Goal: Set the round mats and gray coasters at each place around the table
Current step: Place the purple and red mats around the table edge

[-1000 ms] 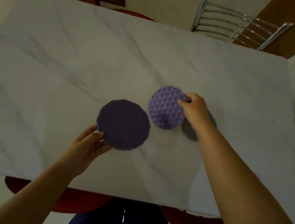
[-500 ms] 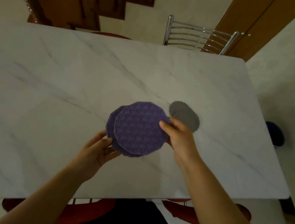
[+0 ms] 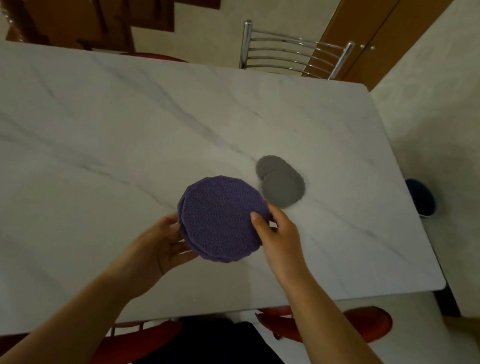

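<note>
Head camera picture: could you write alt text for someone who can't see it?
Seen from above, a person's left hand and right hand hold a stack of purple round mats over a white marble table. A few overlapping gray coasters lie on the table just beyond the stack, toward the right. A metal-backed chair stands at the far side.

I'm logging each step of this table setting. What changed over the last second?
The right hand brought its purple mat leftward and laid it on the stack of purple mats that the left hand holds. Both hands now grip that stack. The gray coasters stay overlapped on the table.
</note>
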The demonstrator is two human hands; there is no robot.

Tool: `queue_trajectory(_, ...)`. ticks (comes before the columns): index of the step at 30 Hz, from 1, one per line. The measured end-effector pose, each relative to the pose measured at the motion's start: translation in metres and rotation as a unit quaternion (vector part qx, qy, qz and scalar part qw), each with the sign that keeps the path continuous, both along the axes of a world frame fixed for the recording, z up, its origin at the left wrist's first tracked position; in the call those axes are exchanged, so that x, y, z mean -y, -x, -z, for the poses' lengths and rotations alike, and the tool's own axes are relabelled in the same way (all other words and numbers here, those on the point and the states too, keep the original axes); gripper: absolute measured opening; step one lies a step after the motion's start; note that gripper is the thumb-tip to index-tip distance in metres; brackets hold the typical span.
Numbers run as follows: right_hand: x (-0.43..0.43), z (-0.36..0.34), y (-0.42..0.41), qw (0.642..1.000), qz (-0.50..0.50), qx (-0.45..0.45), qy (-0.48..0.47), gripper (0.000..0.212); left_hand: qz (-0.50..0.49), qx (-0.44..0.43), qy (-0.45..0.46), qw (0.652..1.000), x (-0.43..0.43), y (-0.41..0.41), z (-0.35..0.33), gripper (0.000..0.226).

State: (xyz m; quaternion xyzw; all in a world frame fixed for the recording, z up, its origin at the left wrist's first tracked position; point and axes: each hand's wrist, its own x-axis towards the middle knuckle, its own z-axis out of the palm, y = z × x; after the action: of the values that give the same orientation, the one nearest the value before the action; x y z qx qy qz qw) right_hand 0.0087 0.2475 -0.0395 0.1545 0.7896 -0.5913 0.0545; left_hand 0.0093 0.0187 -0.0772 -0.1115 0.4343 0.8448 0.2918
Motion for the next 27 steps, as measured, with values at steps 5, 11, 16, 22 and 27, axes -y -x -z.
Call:
queue_trajectory(5,-0.018,-0.006,-0.01,0.999,0.022,-0.015,-0.03,0.032,0.009,0.0,0.001,1.0,-0.019,-0.003,-0.001,0.037)
queue_trajectory(11,-0.054,-0.011,-0.013,0.998,0.023,-0.034,-0.04,0.045,0.007,-0.011,0.013,1.0,-0.058,-0.004,-0.007,0.038)
queue_trajectory(16,-0.107,-0.007,-0.015,0.999,0.011,-0.035,-0.013,0.048,-0.002,-0.019,0.03,0.999,-0.109,-0.006,-0.008,0.036)
queue_trajectory(22,-0.205,-0.004,-0.016,0.999,0.006,-0.045,0.001,0.038,-0.038,-0.014,0.03,0.999,-0.204,-0.023,-0.006,0.038)
queue_trajectory(27,-0.288,-0.012,-0.015,0.999,-0.039,-0.03,0.011,0.028,-0.089,0.007,0.006,0.996,-0.293,-0.052,-0.004,0.043)
